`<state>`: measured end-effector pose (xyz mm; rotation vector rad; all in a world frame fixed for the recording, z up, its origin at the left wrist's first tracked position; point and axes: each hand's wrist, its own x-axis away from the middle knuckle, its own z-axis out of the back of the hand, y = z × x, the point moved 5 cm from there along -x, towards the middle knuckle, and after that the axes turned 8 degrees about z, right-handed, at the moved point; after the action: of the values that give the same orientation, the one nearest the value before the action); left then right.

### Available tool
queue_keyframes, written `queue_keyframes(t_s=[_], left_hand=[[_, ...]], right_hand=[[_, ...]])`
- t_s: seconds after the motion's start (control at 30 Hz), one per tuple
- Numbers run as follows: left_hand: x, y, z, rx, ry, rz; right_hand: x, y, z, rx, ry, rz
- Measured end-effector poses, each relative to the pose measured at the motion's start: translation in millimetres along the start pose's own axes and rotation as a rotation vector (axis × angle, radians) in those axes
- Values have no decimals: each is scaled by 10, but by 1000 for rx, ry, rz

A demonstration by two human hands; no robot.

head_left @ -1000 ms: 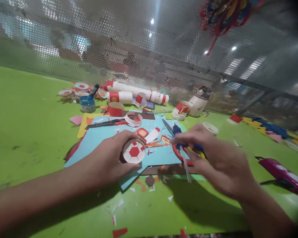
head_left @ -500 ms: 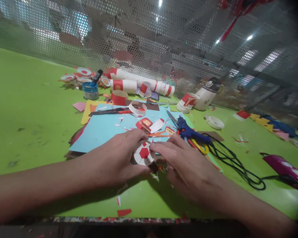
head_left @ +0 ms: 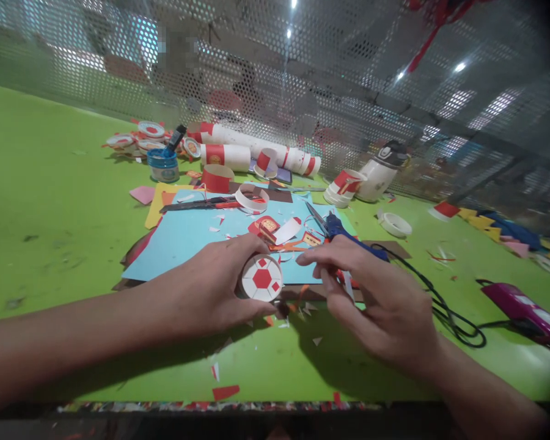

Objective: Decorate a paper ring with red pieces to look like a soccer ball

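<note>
In the head view, my left hand (head_left: 220, 278) is closed around a round white piece (head_left: 252, 291) with a football pattern. It bears a red hexagon in the middle, smaller red patches at the top and lower right, and thin dark lines. How deep the piece is, I cannot tell. My right hand (head_left: 371, 299) hovers to its right, fingers apart and the index finger extended, with nothing visible in them. Beyond that hand lies a blue glue gun (head_left: 341, 229), partly hidden by it. Paper scraps and a white strip (head_left: 288, 230) lie on the light-blue sheet (head_left: 187, 235).
Scissors (head_left: 197, 204) and a paper ring (head_left: 252, 198) rest on the sheet. Behind stand a blue jar (head_left: 162, 166), red-and-white paper cups (head_left: 345, 187) and a white bottle (head_left: 380, 174). Right are tape (head_left: 395, 224), a black cord (head_left: 458, 335) and a magenta device (head_left: 525, 311).
My right hand has drawn away to the right from the round piece, and its fingers have spread. The red patch at the piece's lower right now shows. My left hand keeps its hold.
</note>
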<state>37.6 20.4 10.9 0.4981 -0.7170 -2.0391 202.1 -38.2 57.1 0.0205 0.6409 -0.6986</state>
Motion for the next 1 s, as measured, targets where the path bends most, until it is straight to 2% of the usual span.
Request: queue_keyframes(t_s=[0.1, 0.2, 0.23, 0.27, 0.37, 0.47, 0.57, 0.83, 1.0], left_hand=[[-12, 1, 9, 20, 1, 12], [-12, -38, 8, 36, 9, 13], [-10, -70, 1, 35, 14, 29], [-8, -99, -6, 34, 21, 39], [0, -138, -20, 49, 65, 35], [15, -115, 12, 70, 143, 77], [14, -59, 54, 78, 155, 101], [-97, -60, 169, 27, 27, 117], [-130, -119, 220, 16, 113, 153]], right_hand=[[-11, 185, 141, 112, 96, -59], [35, 593, 367, 302, 177, -195], [63, 767, 424, 355, 126, -270], [100, 949, 445, 398, -15, -356], [221, 1284, 506, 390, -283, -416], [335, 1391, 449, 347, -478, -440], [386, 1435, 338, 360, -544, -489], [380, 1639, 167, 352, -556, -569], [375, 1703, 186, 299, -479, -619]])
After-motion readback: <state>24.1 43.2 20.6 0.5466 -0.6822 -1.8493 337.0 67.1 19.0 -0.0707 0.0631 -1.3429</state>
